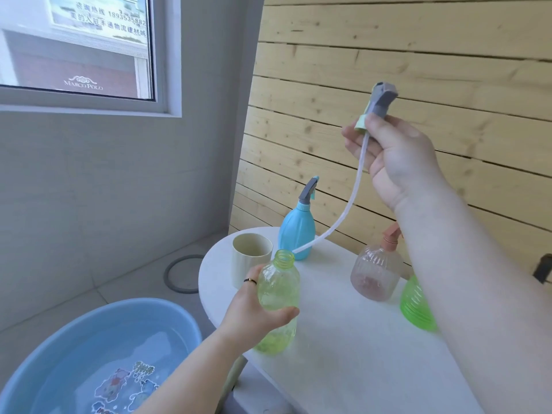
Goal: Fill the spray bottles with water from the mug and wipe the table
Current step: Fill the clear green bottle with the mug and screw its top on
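My left hand (257, 312) grips a pale yellow-green clear bottle (279, 291) with its neck uncapped, standing near the white table's (343, 354) front-left edge. My right hand (397, 156) holds the grey spray head (382, 98) high above the table; its white tube (343, 213) curves down, the tip just outside the bottle's neck. A cream mug (249, 255) stands behind the bottle. Further back stands a blue spray bottle (298, 231) with its grey head on. A pinkish clear bottle (376, 273) and a green bottle (415, 306) stand to the right, partly behind my right arm.
A blue basin (98, 354) holding water sits on the floor at the lower left. A wooden slat wall (388, 55) backs the table. A grey ring (179, 276) lies on the floor tiles by the wall under the window.
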`<state>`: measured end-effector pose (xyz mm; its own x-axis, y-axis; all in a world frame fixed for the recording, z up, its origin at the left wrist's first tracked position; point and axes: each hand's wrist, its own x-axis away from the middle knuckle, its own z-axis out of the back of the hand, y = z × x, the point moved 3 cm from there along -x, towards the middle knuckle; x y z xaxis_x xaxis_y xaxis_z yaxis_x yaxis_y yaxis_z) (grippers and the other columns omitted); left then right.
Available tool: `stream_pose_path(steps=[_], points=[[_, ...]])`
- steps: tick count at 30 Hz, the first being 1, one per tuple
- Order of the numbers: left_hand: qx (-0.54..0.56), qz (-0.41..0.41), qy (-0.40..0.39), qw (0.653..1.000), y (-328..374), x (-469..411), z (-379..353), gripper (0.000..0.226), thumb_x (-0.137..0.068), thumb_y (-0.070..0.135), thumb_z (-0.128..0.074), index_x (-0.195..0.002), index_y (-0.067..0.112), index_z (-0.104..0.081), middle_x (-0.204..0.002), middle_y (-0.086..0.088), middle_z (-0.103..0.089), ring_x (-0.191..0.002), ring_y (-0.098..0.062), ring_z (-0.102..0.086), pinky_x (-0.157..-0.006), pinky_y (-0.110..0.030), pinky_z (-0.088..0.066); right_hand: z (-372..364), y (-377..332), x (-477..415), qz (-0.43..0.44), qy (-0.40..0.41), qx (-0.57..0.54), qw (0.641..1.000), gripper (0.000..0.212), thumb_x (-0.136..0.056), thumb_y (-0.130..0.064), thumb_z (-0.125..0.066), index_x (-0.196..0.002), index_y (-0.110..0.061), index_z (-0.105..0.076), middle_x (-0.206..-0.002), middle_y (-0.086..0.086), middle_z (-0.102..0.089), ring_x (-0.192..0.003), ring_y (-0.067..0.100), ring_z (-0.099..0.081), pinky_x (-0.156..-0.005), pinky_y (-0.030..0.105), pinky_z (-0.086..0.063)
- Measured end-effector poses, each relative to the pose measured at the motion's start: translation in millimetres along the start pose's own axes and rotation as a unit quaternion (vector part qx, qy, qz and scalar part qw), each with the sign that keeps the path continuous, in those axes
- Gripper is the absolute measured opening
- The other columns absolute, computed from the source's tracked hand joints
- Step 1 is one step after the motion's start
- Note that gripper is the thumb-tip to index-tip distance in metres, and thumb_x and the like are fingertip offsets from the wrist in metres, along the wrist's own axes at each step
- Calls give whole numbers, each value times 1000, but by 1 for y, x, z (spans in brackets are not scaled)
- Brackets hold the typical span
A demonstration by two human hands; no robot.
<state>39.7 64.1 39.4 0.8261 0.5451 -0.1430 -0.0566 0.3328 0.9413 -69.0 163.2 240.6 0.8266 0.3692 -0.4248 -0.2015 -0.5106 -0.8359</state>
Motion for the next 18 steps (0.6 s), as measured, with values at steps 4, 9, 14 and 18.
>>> stream_pose_path(steps=[4,9,14,18], points=[[2,4,-2,1000,-2,1,0,65,-69,23,-74,-106,42,-23,-88,27,-43,-84,2,-46,-58,5,-35,-6,17,6,-13,3,26,1000,13,-90,-3,-50,-79,-9,-53,-84,5,-57,-65,11,-64,-76,22,-55],[-2,5,1,1000,-2,0,0,67,-70,24,-74,-107,42,-21,-87,28,-41,-86,-3,-44,-57,4,-35,-9,44,20,-55,-24,39,997,11,-90,-3,-52,-84,-11,-49,-85,3,-56,-73,13,-63,-78,23,-52],[0,3,0,1000,-2,1,0,67,-70,23,-74,-106,41,-20,-86,29,-40,-87,-3,-43,-58,5,-35,-3,78,44,-111,-109,107,982,17,-85,-2,-57,-88,-16,-48,-91,3,-62,-94,21,-59,-93,36,-46],[0,4,1,1000,-2,0,0,67,-69,23,-74,-107,41,-21,-87,29,-40,-80,7,-43,-60,6,-34,8,104,64,-141,-168,163,962,17,-84,-6,-59,-90,-20,-53,-95,-3,-66,-94,14,-59,-96,35,-43]])
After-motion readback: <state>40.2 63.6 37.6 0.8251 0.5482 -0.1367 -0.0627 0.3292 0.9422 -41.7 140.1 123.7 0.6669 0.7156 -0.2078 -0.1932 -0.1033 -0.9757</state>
